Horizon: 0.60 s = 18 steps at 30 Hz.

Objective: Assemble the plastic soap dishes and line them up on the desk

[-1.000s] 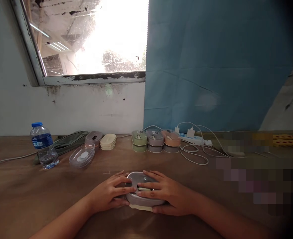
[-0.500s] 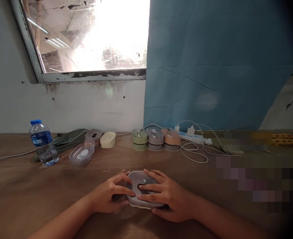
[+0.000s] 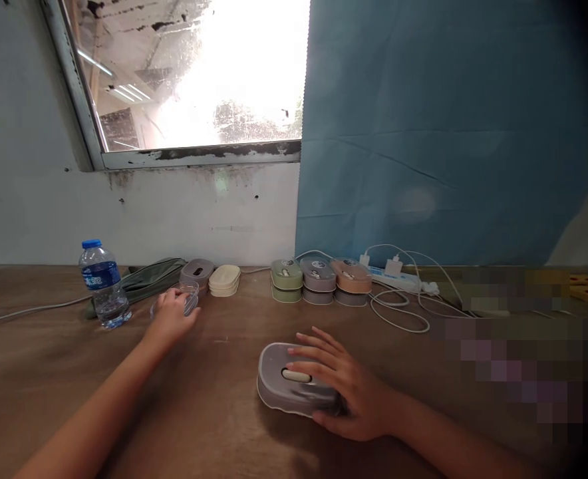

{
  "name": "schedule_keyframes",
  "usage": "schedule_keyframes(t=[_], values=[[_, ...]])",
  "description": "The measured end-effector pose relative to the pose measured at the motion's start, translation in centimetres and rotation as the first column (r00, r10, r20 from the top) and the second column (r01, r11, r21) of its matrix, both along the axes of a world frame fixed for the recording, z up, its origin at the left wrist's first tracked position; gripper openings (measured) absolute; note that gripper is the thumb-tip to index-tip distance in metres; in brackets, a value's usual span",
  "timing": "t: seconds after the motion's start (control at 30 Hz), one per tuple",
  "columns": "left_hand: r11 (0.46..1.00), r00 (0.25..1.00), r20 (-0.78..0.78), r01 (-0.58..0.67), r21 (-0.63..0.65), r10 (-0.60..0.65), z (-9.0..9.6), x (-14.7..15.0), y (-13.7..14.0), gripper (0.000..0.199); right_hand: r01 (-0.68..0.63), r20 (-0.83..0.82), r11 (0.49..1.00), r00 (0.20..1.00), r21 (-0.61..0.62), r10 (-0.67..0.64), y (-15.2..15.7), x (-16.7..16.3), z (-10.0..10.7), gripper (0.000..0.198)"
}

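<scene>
A grey oval lunch box (image 3: pixel 274 372) rests on the table in front of me, with a translucent lid on it and a cream oval piece (image 3: pixel 296 376) showing in the middle of its top. My right hand (image 3: pixel 341 386) holds the box's right side, thumb at the front and spread fingers over the lid. Farther off to the left, my left hand (image 3: pixel 171 316) is at the clear plastic lids (image 3: pixel 191 303), its fingers curled over them and partly hiding them. Behind them stands another grey-mauve box (image 3: pixel 197 274).
A water bottle (image 3: pixel 103 286) and a dark green bag (image 3: pixel 149 279) are at the left. Cream lids (image 3: pixel 225 279) are stacked near the wall, beside green (image 3: pixel 287 278), grey (image 3: pixel 318 279) and orange (image 3: pixel 352 279) boxes. A power strip (image 3: pixel 404 281) with cables lies right.
My left hand has left the grey lunch box and moved left and away to the clear lids. My right hand stays on the box, and the cream piece in its top now shows.
</scene>
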<state>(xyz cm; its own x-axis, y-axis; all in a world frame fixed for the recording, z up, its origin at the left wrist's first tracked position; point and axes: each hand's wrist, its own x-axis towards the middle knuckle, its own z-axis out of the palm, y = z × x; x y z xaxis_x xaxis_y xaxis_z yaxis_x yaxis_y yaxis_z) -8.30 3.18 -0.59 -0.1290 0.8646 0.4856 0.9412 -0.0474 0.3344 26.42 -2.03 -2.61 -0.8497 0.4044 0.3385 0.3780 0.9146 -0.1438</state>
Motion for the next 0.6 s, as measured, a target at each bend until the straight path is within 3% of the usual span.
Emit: schedule_keyframes(t=[0.1, 0.23, 0.3, 0.37, 0.4, 0.43, 0.47, 0.53, 0.57, 0.6], values=[[0.999, 0.998, 0.053, -0.028, -0.042, 0.031, 0.1, -2.1, 1.2, 0.018, 0.009, -0.071, 0.998, 0.997, 0.054, -0.005, 0.1, 0.4, 0.0, 0.052], [0.999, 0.982, 0.187, -0.022, 0.024, 0.018, 1.7, -2.2, 0.4, 0.026, 0.044, -0.200, 0.987, 0.980, 0.155, -0.012, 0.3, 0.8, 1.0, 0.051], [0.999, 0.964, 0.264, 0.019, 0.039, -0.029, 3.1, -1.1, -0.6, 0.035, 0.086, -0.263, 0.973, 0.965, 0.212, -0.028, 0.1, 0.5, 2.1, 0.051], [0.987, 0.899, 0.412, 0.162, 0.006, -0.150, 4.4, 0.7, -1.8, 0.040, 0.136, -0.288, 0.958, 0.956, 0.254, -0.060, -0.2, 0.1, 3.4, 0.052], [0.961, 0.807, 0.547, 0.277, -0.015, -0.224, 4.8, 1.9, -2.4, 0.038, 0.156, -0.284, 0.950, 0.956, 0.271, -0.076, -0.4, -0.2, 4.0, 0.053], [0.912, 0.656, 0.703, 0.409, -0.024, -0.276, 5.0, 3.2, -2.9, 0.035, 0.171, -0.267, 0.942, 0.959, 0.288, -0.092, -0.5, -0.5, 4.6, 0.055], [0.841, 0.453, 0.849, 0.540, -0.018, -0.272, 5.0, 4.6, -3.4, 0.029, 0.181, -0.242, 0.935, 0.964, 0.304, -0.108, -0.7, -0.8, 5.0, 0.057], [0.672, 0.080, 0.991, 0.741, 0.013, -0.107, 4.4, 7.3, -4.0, 0.021, 0.163, -0.164, 0.933, 0.980, 0.320, -0.115, -0.8, -1.2, 5.4, 0.061], [0.602, -0.016, 1.000, 0.798, 0.015, -0.004, 3.8, 8.5, -4.1, 0.019, 0.139, -0.123, 0.941, 0.987, 0.308, -0.105, -0.8, -1.2, 5.3, 0.062], [0.551, -0.066, 0.994, 0.834, 0.009, 0.083, 3.2, 9.5, -4.1, 0.019, 0.116, -0.089, 0.954, 0.992, 0.277, -0.095, -0.7, -1.2, 5.2, 0.062]])
